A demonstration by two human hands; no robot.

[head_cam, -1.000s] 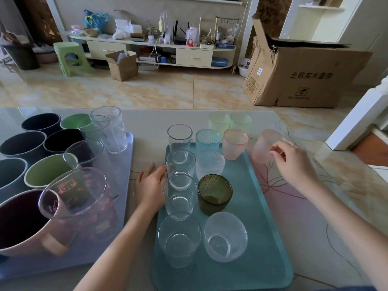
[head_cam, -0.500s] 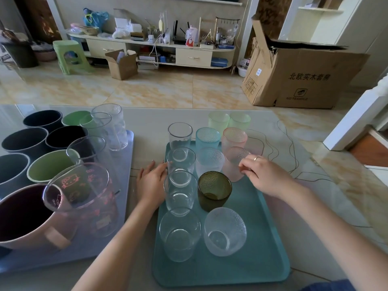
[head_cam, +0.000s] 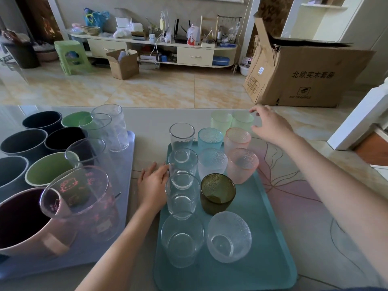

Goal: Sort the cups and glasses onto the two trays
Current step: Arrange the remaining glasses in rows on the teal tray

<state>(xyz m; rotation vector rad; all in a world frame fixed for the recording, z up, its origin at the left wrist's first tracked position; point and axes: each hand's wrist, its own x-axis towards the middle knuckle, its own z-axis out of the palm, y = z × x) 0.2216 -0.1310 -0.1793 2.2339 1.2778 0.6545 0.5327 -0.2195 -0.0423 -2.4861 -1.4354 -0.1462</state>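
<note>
Two pale green glasses [head_cam: 232, 122] off the teal tray [head_cam: 262, 238], right hand [head_cam: 270, 127] open and empty beside them, left hand [head_cam: 152, 185] flat, holding nothing, against the tray's edge.

Single head-worn view, angled forward and down, close over table [head_cam: 147, 120], floor beyond.

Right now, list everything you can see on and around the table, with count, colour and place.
Teal tray: one, right of centre.
Lilac tray: one, left.
Clear glasses: four, teal tray's left column.
Textured tumblers: two pink, one blue, two clear, teal tray.
Olive glass: one, tray middle.
Pale green tumblers: two, on table beyond tray.
Mugs: dark, green and pink ones, far left.
Cardboard box: brown, on the floor, right.
Left hand: at teal tray's edge.
Right hand: open, near green tumblers.
</note>
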